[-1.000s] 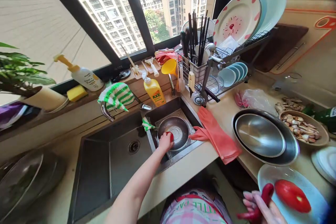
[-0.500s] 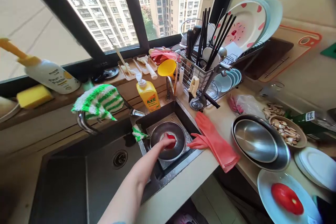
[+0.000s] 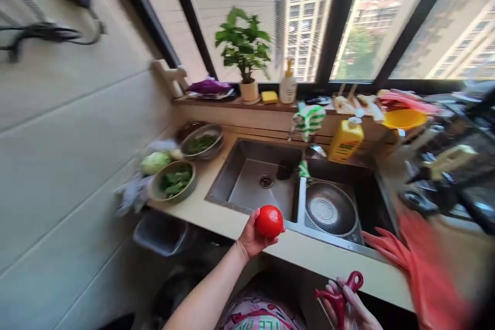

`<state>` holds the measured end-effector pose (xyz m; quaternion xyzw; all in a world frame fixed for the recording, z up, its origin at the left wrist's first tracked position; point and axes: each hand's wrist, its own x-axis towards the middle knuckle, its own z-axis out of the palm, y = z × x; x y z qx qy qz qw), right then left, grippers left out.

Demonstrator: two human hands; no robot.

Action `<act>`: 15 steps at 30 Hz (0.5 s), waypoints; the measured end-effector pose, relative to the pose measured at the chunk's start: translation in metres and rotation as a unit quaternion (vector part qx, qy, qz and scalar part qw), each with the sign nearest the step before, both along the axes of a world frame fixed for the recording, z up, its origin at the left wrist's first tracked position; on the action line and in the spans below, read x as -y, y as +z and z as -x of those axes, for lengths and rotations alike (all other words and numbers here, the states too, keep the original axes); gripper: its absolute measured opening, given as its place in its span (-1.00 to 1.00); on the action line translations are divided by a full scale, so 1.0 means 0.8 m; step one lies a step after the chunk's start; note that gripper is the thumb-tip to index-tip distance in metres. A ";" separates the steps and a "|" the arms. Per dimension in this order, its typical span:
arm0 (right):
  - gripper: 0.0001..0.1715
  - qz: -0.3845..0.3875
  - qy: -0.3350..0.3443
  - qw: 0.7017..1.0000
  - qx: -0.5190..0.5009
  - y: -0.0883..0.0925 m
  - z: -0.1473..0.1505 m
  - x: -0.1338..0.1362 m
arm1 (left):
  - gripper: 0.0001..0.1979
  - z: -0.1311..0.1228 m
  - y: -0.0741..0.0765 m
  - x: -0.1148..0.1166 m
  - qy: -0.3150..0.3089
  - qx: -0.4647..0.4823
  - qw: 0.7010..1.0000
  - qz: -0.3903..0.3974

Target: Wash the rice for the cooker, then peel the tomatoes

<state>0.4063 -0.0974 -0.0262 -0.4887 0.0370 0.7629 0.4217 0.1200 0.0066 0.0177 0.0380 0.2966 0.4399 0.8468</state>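
My left hand (image 3: 257,234) is wrapped round a shiny red tomato (image 3: 269,221), held up in front of the sink's near edge. Lower right, my right hand (image 3: 350,305) grips a dark red Y-shaped peeler (image 3: 340,300) with a ring on one arm. Its blade is not clear to see. Both hands are apart from each other, at the front of the counter. Behind them is the double sink (image 3: 247,175). A dark round pan (image 3: 331,209) lies in its right basin. The left basin shows its drain (image 3: 266,181).
Pink rubber gloves (image 3: 417,263) lie right of the sink. A yellow detergent bottle (image 3: 346,139) and a striped cloth (image 3: 310,119) over the tap stand behind it. Bowls of greens (image 3: 174,181) sit left; a bin (image 3: 160,232) is below. A potted plant (image 3: 249,90) stands on the sill.
My view has swung left. My left hand, earlier reaching into the pan with something red, is now raised out of it with the tomato. My right hand has come into view holding the peeler.
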 end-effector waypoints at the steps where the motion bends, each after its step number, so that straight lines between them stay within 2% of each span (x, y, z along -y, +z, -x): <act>1: -0.62 -0.007 0.028 1.000 -0.009 0.004 0.025 -0.015 | -0.32 0.024 0.004 0.027 0.041 0.011 0.999 0.017; 4: -0.53 -0.046 0.099 0.994 -0.003 0.015 0.113 -0.039 | -0.32 0.089 0.004 0.101 0.151 0.016 0.986 0.066; 9: -0.50 -0.058 0.217 0.974 -0.011 0.019 0.269 -0.043 | -0.26 0.178 -0.017 0.202 0.284 0.052 0.953 0.091; 12: -0.48 -0.072 0.245 0.967 -0.020 0.018 0.362 -0.041 | -0.29 0.237 -0.027 0.237 0.326 0.025 0.944 0.051; 15: -0.54 -0.089 0.233 0.967 -0.051 0.018 0.450 -0.036 | -0.37 0.304 -0.030 0.253 0.311 -0.060 0.948 -0.003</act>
